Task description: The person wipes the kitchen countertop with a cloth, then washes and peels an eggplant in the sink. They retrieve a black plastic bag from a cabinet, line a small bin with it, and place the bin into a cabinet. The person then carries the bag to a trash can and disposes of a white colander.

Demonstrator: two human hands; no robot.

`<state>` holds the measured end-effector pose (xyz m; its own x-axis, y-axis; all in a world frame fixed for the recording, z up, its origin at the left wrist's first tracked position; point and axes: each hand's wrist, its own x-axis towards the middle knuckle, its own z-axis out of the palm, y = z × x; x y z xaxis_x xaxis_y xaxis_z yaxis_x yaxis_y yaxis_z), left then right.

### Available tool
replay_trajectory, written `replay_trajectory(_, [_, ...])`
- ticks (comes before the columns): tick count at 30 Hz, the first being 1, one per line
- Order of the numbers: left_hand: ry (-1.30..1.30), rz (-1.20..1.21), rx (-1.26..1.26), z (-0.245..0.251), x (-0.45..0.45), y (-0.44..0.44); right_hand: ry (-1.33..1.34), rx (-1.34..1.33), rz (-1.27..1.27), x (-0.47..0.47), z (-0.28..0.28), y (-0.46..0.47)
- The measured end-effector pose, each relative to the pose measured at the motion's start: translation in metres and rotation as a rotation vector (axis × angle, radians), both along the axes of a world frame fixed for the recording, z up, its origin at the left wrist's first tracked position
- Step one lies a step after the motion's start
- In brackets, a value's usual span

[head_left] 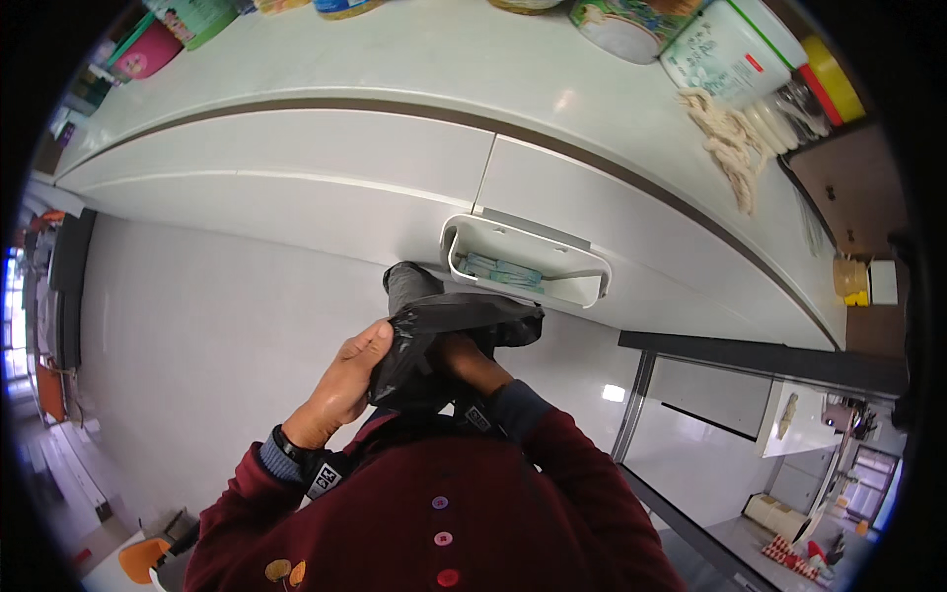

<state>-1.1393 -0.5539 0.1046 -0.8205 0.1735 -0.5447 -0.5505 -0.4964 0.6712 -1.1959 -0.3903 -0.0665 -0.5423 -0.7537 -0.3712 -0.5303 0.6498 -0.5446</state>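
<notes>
A black plastic bag (466,314) is spread in front of my chest, its mouth facing me. My left hand (348,374) pinches the bag's left edge between thumb and fingers. My right hand (470,361) reaches into the bag's mouth; its fingers are hidden by the plastic, so their grip does not show. Just beyond the bag, a white plastic bin (599,285) hangs on the front of the cabinet. Several flat blue-green packets (507,272) lie at the bottom of this bin.
Above the white cabinet doors (318,148) runs a pale countertop (444,63). It carries a white tub (729,55), a coiled cotton rope (729,144) and a pink container (148,50). At right, a dark-framed sliding door (632,407) borders another room. Far left stands an orange chair (144,559).
</notes>
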Motion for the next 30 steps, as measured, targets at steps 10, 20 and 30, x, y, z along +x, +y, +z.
replay_trajectory(10, [-0.029, -0.021, 0.068, -0.022, -0.011, -0.002, 0.106, 0.002, -0.183, 0.008, 0.013, 0.029])
replay_trajectory(20, [-0.102, 0.072, 0.116, -0.035, -0.002, -0.014, 0.810, -0.411, -0.671, 0.016, 0.119, 0.065])
replay_trajectory(30, [-0.018, 0.117, 0.088, -0.050, 0.029, -0.019, 0.759, -0.118, -0.729, -0.039, 0.101, 0.070])
